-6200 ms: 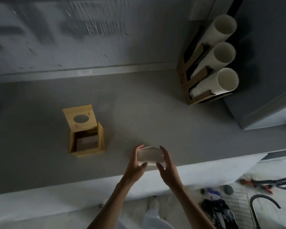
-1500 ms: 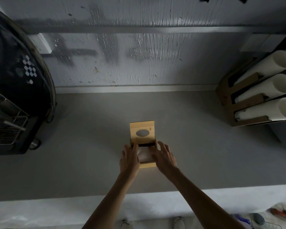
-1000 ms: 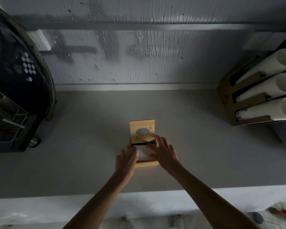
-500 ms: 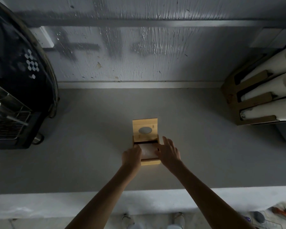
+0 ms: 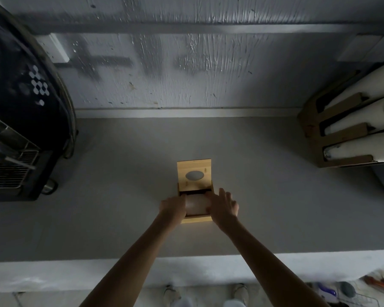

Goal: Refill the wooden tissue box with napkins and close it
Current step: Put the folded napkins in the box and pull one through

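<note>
— Hands?
— Left hand (image 5: 173,208) curled against the left side of the wooden box (image 5: 195,218), fingers bent over the napkins (image 5: 195,204). Right hand (image 5: 223,206) spread flat, pressing on the right edge of the stack.
— Box?
— Mid-bench (image 5: 120,196), lid (image 5: 194,173) tipped up at the back, oval hole showing.
— Further out?
— Dark coffee machine (image 5: 20,107) far left; paper-cup rack (image 5: 353,129) far right.

Between the hands, pale napkins (image 5: 195,204) fill a honey-yellow wooden tissue box (image 5: 196,218) on the grey counter (image 5: 124,178).
</note>
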